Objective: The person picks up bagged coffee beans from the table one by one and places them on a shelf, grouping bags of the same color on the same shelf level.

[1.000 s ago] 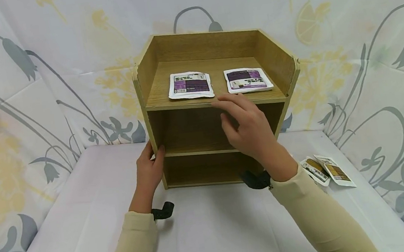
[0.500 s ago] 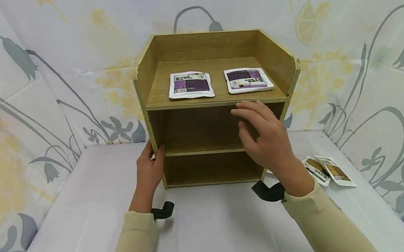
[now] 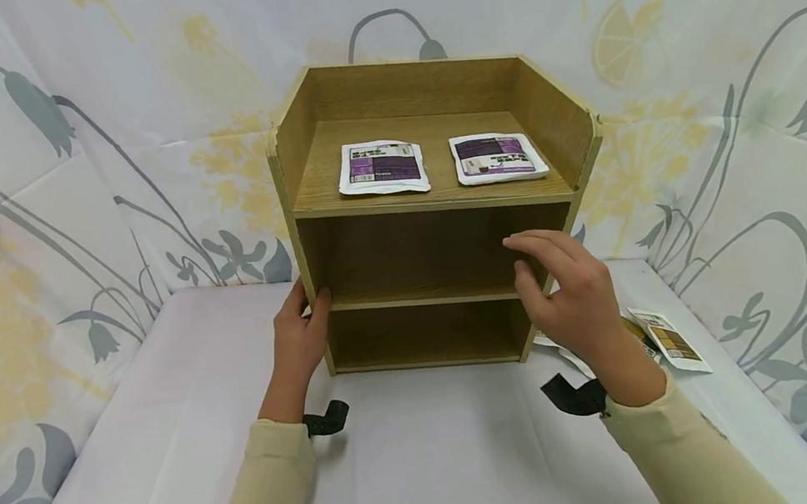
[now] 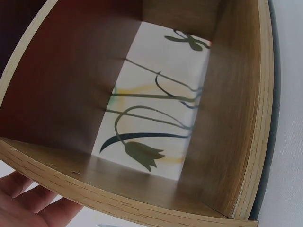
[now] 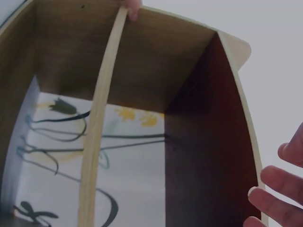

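Observation:
A small wooden shelf unit (image 3: 435,203) stands upright in the head view, with two open compartments below its top. On the top lie two flat white-and-purple packets, a left packet (image 3: 383,168) and a right packet (image 3: 498,158). My left hand (image 3: 297,341) grips the shelf unit's left side panel, thumb at the front edge and fingers around the outside. In front of the right side panel hovers my right hand (image 3: 575,298), fingers relaxed and slightly bent, holding nothing. The right wrist view shows its fingers (image 5: 281,196) beside the unit's edge.
Brown-and-white packets (image 3: 671,339) lie on the white cloth (image 3: 429,459) right of the unit, partly hidden behind my right hand and forearm. A flower-patterned sheet (image 3: 127,92) hangs behind and at both sides.
My right hand has moved right and down, from the front edge of the top to the unit's right side. The left hand has kept its grip, and the packets on top stay put.

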The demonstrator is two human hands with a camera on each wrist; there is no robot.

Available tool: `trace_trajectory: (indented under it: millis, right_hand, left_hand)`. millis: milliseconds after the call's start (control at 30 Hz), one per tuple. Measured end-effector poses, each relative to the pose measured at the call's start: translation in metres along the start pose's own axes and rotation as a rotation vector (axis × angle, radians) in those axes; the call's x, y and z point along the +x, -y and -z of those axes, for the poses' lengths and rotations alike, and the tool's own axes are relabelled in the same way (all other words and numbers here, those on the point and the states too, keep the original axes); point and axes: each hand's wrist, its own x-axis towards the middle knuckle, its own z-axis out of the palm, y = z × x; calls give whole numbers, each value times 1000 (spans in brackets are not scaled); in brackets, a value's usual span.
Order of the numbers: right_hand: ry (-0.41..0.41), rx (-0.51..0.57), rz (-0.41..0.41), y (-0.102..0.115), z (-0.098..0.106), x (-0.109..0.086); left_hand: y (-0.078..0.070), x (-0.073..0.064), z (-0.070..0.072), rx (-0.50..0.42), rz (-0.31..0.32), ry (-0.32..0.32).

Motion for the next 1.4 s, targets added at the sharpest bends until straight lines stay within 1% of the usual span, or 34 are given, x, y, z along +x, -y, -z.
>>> trace_trajectory:
  millis: [133,233,333,600,733,933,1200,1300,1400]
  right_hand:
    - [31,-22,-6,-9,8,-6]
    - [58,-44,-8,-16,12,-12]
    - [76,-59,-15,-21,15,-17]
    - [82,-79,-12,-34,18,-34]
    - [107,-98,-25,-40,19,-44]
    - [166,-135,-97,-50,20,-60]
    - [248,-168,-185,-63,16,-81]
    - [294,-188,-234,-67,15,-85]
    - [364,-216,-296,-70,13,-89]
  left_hand:
    - [-1,1,0,-1,-29,-13]
    - [-1,1,0,-5,-35,-13]
    - [-1,1,0,-7,-22,-7]
    - [-2,2,1,3,7,6]
    - [-2,1,1,2,12,8]
    - [0,1,0,-6,-2,1]
    - [0,-1,0,-8,6,2]
    - [1,-1,-1,-7,0,2]
    - [1,-1,-1,-9,-2,1]
